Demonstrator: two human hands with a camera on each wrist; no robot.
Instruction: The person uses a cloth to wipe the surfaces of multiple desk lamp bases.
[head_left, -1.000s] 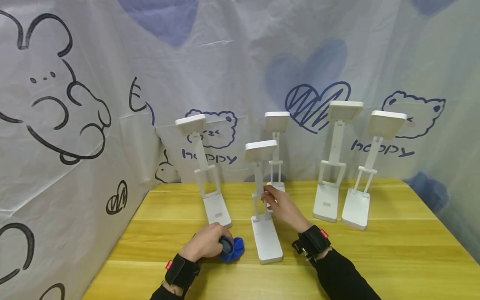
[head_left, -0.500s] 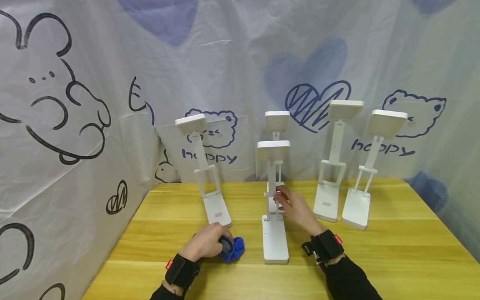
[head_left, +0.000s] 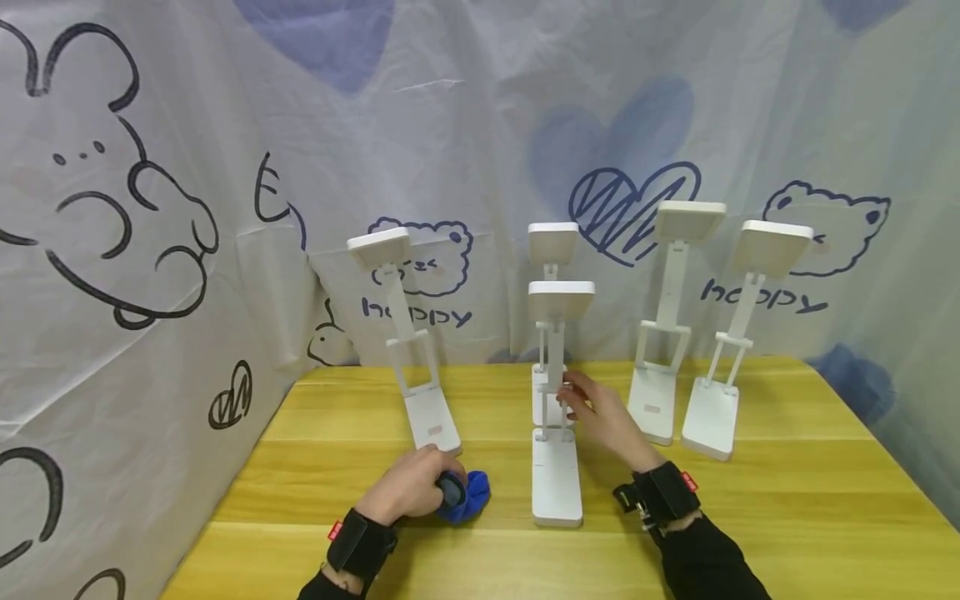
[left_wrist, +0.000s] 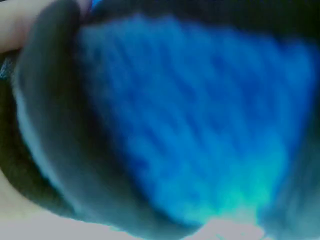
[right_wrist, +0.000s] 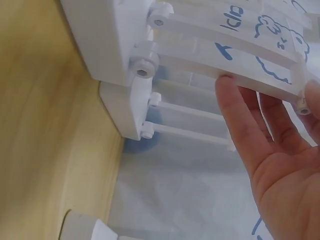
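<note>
A white folding desk lamp (head_left: 557,479) stands upright at the middle of the table, its flat head level above its base. The right hand (head_left: 603,421) holds this lamp by its lower arm frame (right_wrist: 260,85); in the right wrist view a fingertip lies along the frame's edge and other fingers pass behind it. The left hand (head_left: 408,483) rests low at the table's left half, fingers curled on a bunched blue and dark grey cloth (head_left: 474,497). Blue fuzzy fabric (left_wrist: 200,115) with dark folds fills the left wrist view; the cloth's full shape is hidden.
Directly behind the held lamp stands another white lamp (head_left: 553,243), partly covered by it. One similar lamp (head_left: 433,421) is at the left, and two lamps (head_left: 652,404) (head_left: 711,417) are at the right. A printed white curtain (head_left: 465,125) hangs behind the wooden table (head_left: 810,500).
The right hand has shifted rightward, and the held lamp has moved right with it and turned to face more straight on. The left hand and cloth have stayed put.
</note>
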